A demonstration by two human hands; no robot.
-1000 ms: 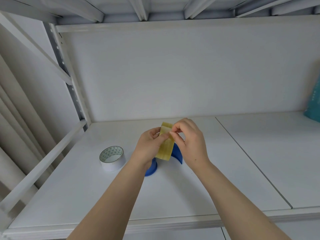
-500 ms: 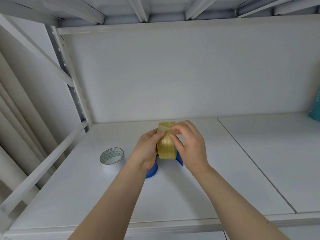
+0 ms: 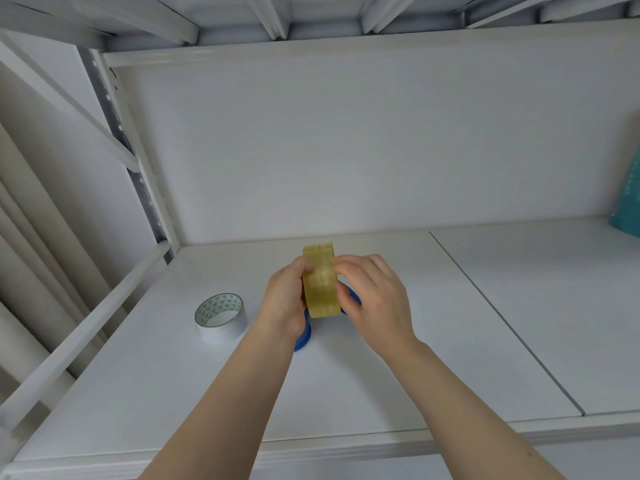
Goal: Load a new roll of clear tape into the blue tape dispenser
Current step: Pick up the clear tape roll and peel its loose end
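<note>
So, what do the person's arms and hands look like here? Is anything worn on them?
Both arms are bare up to the bottom edge of the picture: no sleeve is in view. The left hand and the right hand wear no glove. No ring, watch or bracelet shows on the fingers or wrists, and no marking is visible. The nails look short and unpainted, as far as one can tell.

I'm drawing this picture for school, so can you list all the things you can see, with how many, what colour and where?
clear tape roll: 1, yellowish see-through, held on edge between both hands above the shelf
blue tape dispenser: 1, blue, mostly hidden under the hands
white tape roll: 1, white with a green triangle pattern inside, lying flat on the shelf, left of the hands
teal object: 1, teal, far right edge, cut off
shelf: 1, white, under everything
left hand: 1, gripping the roll's left side
right hand: 1, gripping the roll's right side
</note>
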